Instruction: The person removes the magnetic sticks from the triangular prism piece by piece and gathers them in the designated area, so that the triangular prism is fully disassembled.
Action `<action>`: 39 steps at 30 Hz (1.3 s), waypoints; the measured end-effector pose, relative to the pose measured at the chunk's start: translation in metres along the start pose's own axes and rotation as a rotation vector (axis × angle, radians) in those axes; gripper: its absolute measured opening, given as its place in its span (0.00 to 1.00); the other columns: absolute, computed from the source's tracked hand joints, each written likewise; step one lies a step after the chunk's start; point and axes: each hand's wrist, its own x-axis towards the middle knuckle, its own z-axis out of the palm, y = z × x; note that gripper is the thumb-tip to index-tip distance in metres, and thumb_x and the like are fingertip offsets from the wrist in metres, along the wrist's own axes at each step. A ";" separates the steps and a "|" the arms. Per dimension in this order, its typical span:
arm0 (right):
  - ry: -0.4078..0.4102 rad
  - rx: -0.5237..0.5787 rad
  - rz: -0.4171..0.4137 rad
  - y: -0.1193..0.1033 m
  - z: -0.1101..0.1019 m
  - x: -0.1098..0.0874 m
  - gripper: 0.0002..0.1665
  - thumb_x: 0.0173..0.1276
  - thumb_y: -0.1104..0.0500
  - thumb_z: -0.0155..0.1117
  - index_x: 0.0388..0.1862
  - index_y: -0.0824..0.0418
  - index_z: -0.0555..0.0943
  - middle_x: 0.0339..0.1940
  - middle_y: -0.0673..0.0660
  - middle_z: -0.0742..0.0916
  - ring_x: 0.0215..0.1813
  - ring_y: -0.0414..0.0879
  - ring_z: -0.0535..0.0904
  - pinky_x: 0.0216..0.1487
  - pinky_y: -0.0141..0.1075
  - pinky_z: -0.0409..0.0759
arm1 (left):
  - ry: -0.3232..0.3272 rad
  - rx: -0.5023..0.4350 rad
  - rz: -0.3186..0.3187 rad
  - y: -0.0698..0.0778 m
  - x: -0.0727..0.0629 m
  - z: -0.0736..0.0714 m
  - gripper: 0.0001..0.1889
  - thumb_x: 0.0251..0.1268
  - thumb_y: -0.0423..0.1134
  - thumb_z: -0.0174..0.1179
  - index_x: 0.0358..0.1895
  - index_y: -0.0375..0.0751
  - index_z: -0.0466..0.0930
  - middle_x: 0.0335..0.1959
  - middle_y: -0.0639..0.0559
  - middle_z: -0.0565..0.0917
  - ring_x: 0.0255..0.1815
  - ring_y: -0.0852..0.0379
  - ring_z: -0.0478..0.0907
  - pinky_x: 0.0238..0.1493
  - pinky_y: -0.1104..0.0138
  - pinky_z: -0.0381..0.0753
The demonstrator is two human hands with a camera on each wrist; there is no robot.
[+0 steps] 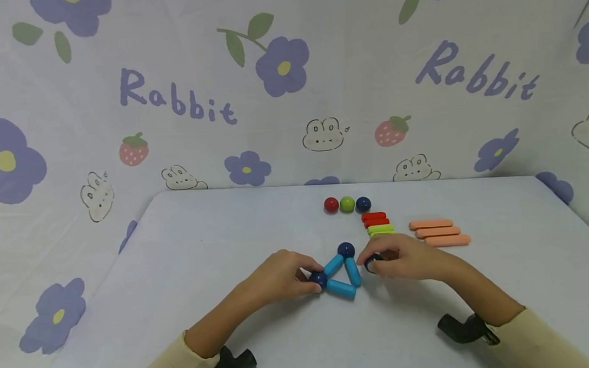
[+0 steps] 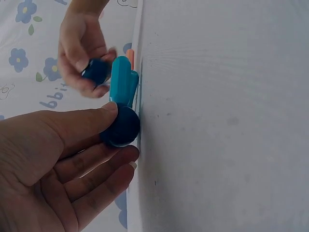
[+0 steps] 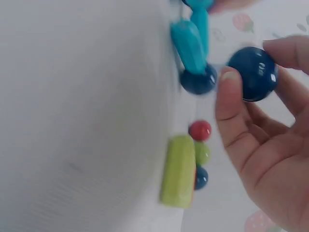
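On the white table, three light-blue rods [image 1: 341, 288] and two dark-blue balls form a nearly joined triangle, its right corner without a ball. My left hand [image 1: 284, 276] pinches the dark-blue ball [image 2: 121, 127] at the left corner between thumb and fingers. The other ball [image 1: 346, 250] sits at the far corner, rods meeting it. Just right of the triangle, my right hand [image 1: 404, 257] pinches a separate dark-blue ball [image 3: 253, 73] between thumb and fingertips, close to the near ends of two rods.
Behind the triangle stand a red ball [image 1: 331, 205], a green ball [image 1: 347, 204] and a dark-blue ball [image 1: 363, 204] in a row. Red rods [image 1: 375, 219] and green rods [image 1: 381, 229] lie beyond my right hand. Three orange rods [image 1: 438, 232] are further right.
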 end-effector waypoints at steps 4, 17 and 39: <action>0.097 -0.047 0.026 0.004 -0.018 0.017 0.21 0.68 0.62 0.68 0.60 0.56 0.81 0.44 0.52 0.81 0.37 0.50 0.75 0.36 0.34 0.79 | -0.003 -0.002 -0.012 0.000 -0.001 0.000 0.19 0.62 0.39 0.72 0.56 0.40 0.86 0.48 0.53 0.87 0.37 0.66 0.83 0.42 0.76 0.80; 0.253 -0.229 0.099 -0.002 -0.034 0.091 0.24 0.64 0.60 0.75 0.57 0.63 0.79 0.50 0.58 0.85 0.40 0.52 0.80 0.40 0.38 0.83 | -0.019 0.006 -0.011 0.000 0.002 0.002 0.19 0.61 0.40 0.72 0.55 0.41 0.86 0.48 0.55 0.87 0.35 0.69 0.82 0.40 0.77 0.79; 0.163 -0.474 0.391 0.008 -0.004 0.179 0.26 0.66 0.52 0.73 0.59 0.61 0.78 0.50 0.60 0.84 0.31 0.47 0.82 0.26 0.33 0.81 | 0.003 0.006 0.025 -0.001 0.001 0.000 0.18 0.61 0.38 0.72 0.55 0.38 0.86 0.48 0.52 0.88 0.36 0.67 0.83 0.40 0.76 0.80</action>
